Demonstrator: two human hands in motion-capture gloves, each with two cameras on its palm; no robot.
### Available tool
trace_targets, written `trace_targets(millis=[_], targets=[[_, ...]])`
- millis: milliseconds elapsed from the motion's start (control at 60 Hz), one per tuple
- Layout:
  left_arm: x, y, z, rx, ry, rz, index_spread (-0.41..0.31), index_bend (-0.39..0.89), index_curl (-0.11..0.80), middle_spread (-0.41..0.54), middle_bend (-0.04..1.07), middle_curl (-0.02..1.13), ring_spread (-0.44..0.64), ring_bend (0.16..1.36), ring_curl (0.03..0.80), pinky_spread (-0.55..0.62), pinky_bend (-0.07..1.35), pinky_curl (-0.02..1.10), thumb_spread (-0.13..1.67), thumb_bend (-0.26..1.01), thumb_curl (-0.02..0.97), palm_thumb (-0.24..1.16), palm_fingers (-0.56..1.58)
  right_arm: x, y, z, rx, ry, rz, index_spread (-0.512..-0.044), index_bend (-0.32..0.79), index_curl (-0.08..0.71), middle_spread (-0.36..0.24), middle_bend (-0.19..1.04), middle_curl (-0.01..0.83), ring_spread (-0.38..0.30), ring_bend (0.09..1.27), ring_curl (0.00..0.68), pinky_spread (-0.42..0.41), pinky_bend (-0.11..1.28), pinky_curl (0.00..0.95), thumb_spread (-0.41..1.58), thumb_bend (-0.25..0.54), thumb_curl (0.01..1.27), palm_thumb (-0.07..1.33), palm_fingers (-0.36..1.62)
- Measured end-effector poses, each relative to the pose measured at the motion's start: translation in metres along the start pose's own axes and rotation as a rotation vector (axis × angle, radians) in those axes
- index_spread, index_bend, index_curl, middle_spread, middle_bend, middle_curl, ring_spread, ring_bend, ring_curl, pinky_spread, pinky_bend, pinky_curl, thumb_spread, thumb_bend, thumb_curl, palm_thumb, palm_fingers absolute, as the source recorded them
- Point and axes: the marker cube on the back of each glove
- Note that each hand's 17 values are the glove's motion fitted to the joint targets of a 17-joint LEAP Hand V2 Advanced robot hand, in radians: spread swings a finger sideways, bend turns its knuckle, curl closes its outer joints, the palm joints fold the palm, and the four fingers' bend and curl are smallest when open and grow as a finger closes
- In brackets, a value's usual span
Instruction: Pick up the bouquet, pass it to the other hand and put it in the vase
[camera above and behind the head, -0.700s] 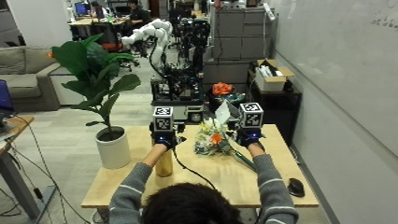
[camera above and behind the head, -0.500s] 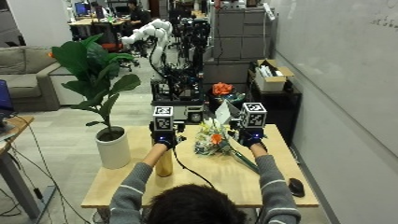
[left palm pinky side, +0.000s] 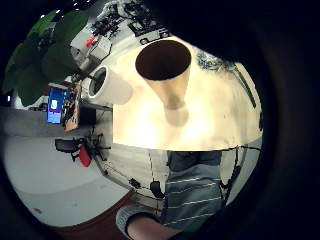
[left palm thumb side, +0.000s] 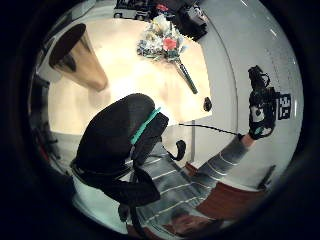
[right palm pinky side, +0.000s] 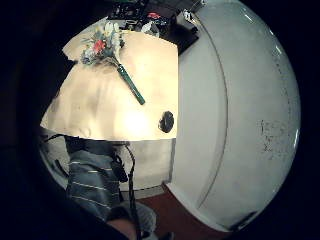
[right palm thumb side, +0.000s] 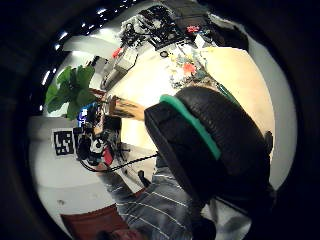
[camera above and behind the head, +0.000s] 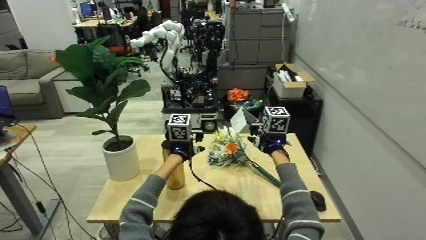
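Observation:
The bouquet (camera above and behind the head: 229, 152), pale and orange flowers with a dark green wrapped stem, lies on the wooden table (camera above and behind the head: 219, 200) between my hands. It also shows as the bouquet (right palm pinky side: 102, 45) and the bouquet (left palm thumb side: 162, 40) in the palm views. The tan vase (camera above and behind the head: 175, 175) stands upright at the table's left, its open mouth clear in the left little finger side view as the vase (left palm pinky side: 167, 75). My left hand (camera above and behind the head: 178, 149) hovers above the vase and holds nothing. My right hand (camera above and behind the head: 272, 145) is raised over the stem end, fingers relaxed and empty.
A white pot (camera above and behind the head: 122, 159) with a large leafy plant stands at the table's left end. A black mouse (camera above and behind the head: 318, 201) lies near the right front corner. Robot equipment and a cardboard box stand behind the table's far edge.

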Motion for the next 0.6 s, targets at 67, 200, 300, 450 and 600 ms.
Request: trace_targets(millis=[67, 200, 300, 450, 600], targets=[[0.004, 0.001, 0.000, -0.006, 0.001, 0.012, 0.062, 0.14, 0.221, 0.261, 0.19, 0.31, 0.35, 0.56, 0.247, 0.35, 0.41, 0.30, 1.05, -0.02, 0.239, 0.16, 0.23, 0.000, 0.004, -0.003, 0.002, 0.007, 0.006, -0.401, 0.13, 0.183, -0.035, 0.27, 0.302, 0.037, 0.45, 0.249, 0.231, 0.38, 0.298, 1.30, 0.065, 0.15, 0.34, 0.19], [0.011, 0.002, 0.002, -0.029, -0.002, 0.034, 0.068, 0.14, 0.239, 0.266, 0.19, 0.32, 0.36, 0.56, 0.248, 0.36, 0.41, 0.31, 1.05, -0.02, 0.251, 0.16, 0.22, 0.006, -0.003, -0.005, 0.011, 0.010, 0.021, -0.401, 0.13, 0.189, -0.035, 0.26, 0.315, 0.032, 0.45, 0.260, 0.231, 0.38, 0.311, 1.30, 0.040, 0.17, 0.35, 0.19], [0.013, -0.007, 0.012, -0.032, -0.003, 0.046, 0.069, 0.14, 0.248, 0.268, 0.19, 0.32, 0.37, 0.57, 0.251, 0.36, 0.41, 0.31, 1.06, -0.02, 0.258, 0.15, 0.22, 0.024, -0.024, 0.000, 0.004, 0.010, 0.089, -0.401, 0.12, 0.190, -0.035, 0.26, 0.324, 0.031, 0.46, 0.268, 0.232, 0.38, 0.317, 1.30, 0.020, 0.17, 0.35, 0.20], [0.021, 0.002, 0.017, -0.032, 0.002, 0.068, 0.077, 0.14, 0.260, 0.270, 0.19, 0.33, 0.37, 0.57, 0.257, 0.37, 0.42, 0.32, 1.05, -0.02, 0.266, 0.16, 0.21, 0.051, -0.054, 0.009, 0.039, -0.039, 0.250, -0.387, 0.10, 0.180, -0.021, 0.26, 0.333, 0.050, 0.48, 0.280, 0.237, 0.41, 0.333, 1.27, -0.024, 0.18, 0.32, 0.21], [0.033, 0.001, 0.031, -0.049, 0.029, 0.111, 0.078, 0.14, 0.268, 0.270, 0.19, 0.33, 0.38, 0.57, 0.262, 0.37, 0.42, 0.32, 1.05, -0.02, 0.272, 0.16, 0.21, 0.086, -0.085, 0.042, 0.124, -0.022, 0.410, -0.359, 0.06, 0.144, 0.022, 0.25, 0.340, 0.111, 0.53, 0.299, 0.262, 0.53, 0.366, 1.23, -0.021, 0.19, 0.29, 0.23]])
